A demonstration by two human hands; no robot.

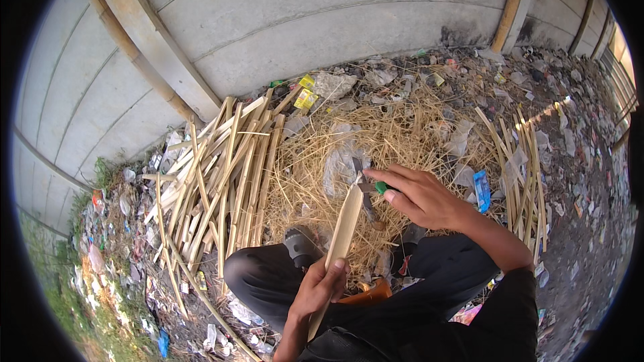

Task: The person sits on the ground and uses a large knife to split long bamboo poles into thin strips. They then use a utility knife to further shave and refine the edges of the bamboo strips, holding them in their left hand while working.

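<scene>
The left hand point(320, 286) is nearest, clenched around a flat bamboo strip point(344, 224) that rises tilted above the knees. At the strip's upper end, the right hand point(421, 196) grips a green-handled knife point(370, 191) over straw-like shavings point(376, 141). A bamboo pile point(221, 174) lies to the left.

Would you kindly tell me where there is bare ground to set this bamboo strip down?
Barest: the dirt right of the small stick bundle. Crowded: the straw heap ahead, the big stick pile on the left, and litter along the wall.
</scene>
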